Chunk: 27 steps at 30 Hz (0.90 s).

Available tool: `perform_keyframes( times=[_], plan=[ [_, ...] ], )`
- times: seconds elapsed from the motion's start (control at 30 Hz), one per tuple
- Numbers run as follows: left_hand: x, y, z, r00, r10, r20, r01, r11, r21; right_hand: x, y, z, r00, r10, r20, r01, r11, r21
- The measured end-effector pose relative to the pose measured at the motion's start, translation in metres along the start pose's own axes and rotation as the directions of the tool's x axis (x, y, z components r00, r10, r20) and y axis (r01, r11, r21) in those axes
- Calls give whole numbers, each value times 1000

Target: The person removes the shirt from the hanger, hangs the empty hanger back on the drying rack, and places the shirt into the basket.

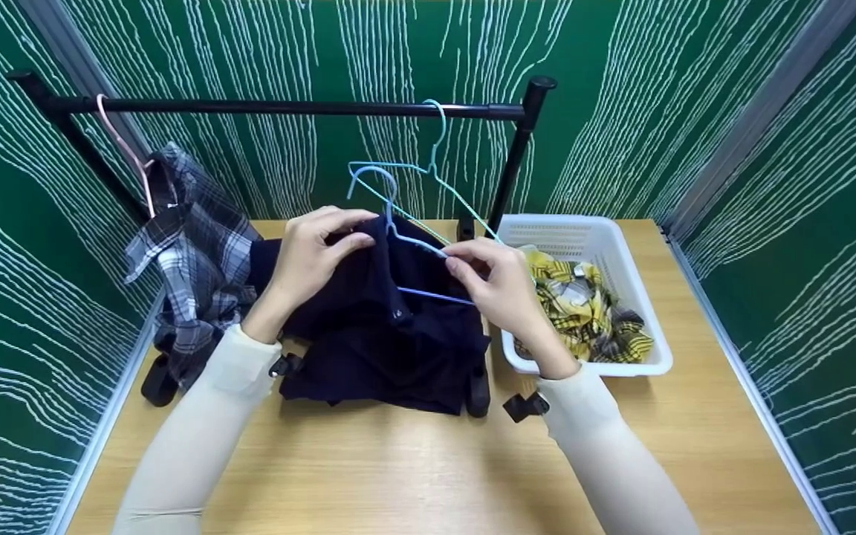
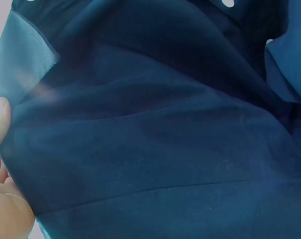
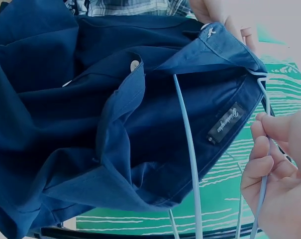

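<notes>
A navy shirt (image 1: 398, 364) with pale buttons lies bunched over the front of the rack, its collar raised. My left hand (image 1: 309, 256) pinches the shirt near the collar between thumb and fingers. Between thumb and fingers of my right hand (image 1: 502, 290) is the sloping arm of a light blue hanger (image 3: 189, 144). The hanger's hook stands up out of the neck opening, and its far side is hidden inside the shirt. In the right wrist view a dark label (image 3: 225, 123) shows inside the collar. Dark cloth fills most of the left wrist view.
A black rack bar (image 1: 287, 108) crosses behind the hands. From it hang a teal hanger (image 1: 443, 128) and, at the left, a pink hanger (image 1: 120, 137) carrying a grey plaid shirt (image 1: 198, 275). A white basket (image 1: 658, 349) at right holds yellow plaid clothing (image 1: 569, 319).
</notes>
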<state>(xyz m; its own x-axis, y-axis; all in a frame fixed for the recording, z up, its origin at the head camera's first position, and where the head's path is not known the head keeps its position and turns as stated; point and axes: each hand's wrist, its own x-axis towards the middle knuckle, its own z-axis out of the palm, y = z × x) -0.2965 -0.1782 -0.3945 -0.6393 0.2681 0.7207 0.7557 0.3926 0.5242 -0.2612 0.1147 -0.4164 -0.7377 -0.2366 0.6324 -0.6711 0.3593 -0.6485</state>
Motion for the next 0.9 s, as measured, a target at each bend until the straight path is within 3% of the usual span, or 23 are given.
perform_keyframes(
  times=[0.53,0.9],
  plan=[
    [-2,-8,-8,999,-14,-35,16,999,38,-6,8,-25,998,32,-56,-31,999,20],
    [-5,-16,-14,994,-87,-60,90,994,54,-7,8,-38,995,39,-88,-41,999,-21]
  ],
)
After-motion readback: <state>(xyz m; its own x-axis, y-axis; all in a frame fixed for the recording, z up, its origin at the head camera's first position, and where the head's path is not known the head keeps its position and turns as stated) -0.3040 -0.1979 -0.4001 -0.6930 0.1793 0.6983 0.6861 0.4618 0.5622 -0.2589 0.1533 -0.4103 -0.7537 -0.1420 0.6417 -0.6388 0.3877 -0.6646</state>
